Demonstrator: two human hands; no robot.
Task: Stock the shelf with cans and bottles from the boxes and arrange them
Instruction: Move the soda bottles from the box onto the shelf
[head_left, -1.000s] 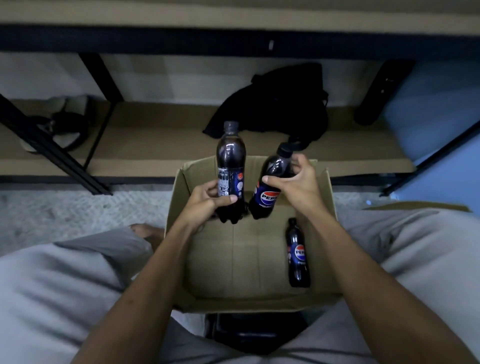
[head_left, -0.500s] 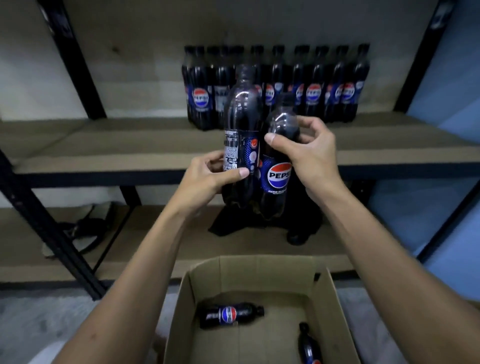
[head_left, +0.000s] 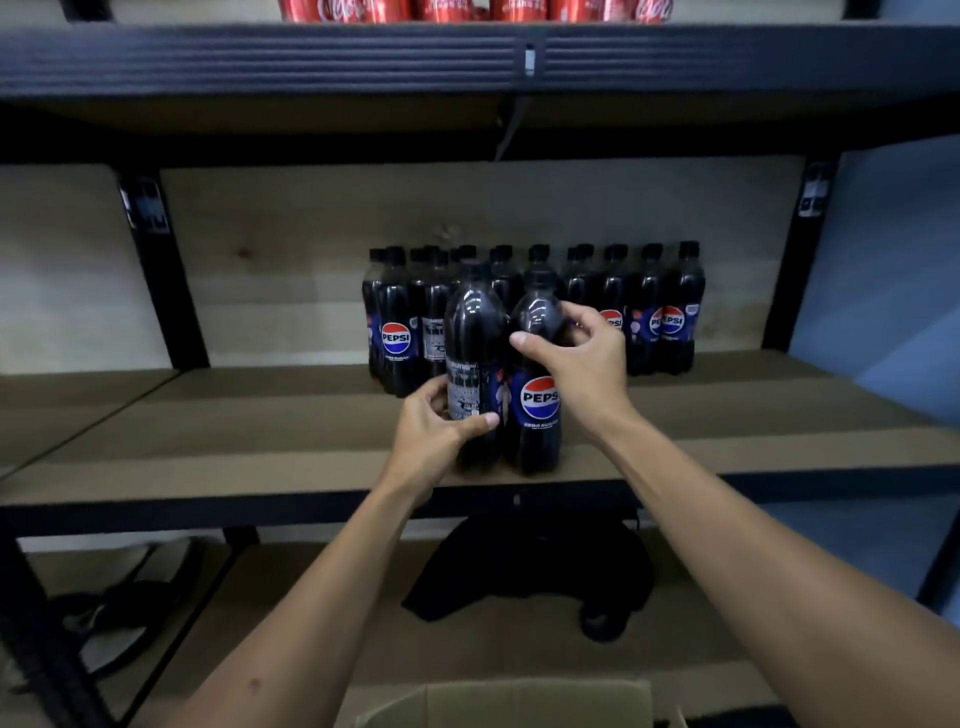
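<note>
Shelf unit: black metal frame with wooden boards; the middle board carries the stock
Top shelf: red cans line the upper edge of the view
Back row: upright Pepsi bottles stand grouped against the rear panel
Bottom shelf: a dark cloth lies heaped, sandals to the left
Box: a cardboard box rim shows below
Left bottle: upright near the middle board's front edge, clasped low by the left hand
Right bottle: touching its neighbour, gripped at the shoulder by the right hand

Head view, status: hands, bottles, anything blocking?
Left hand gripping left bottle. Right hand gripping right bottle. Both at shelf front edge; row behind, no obstruction.
</note>
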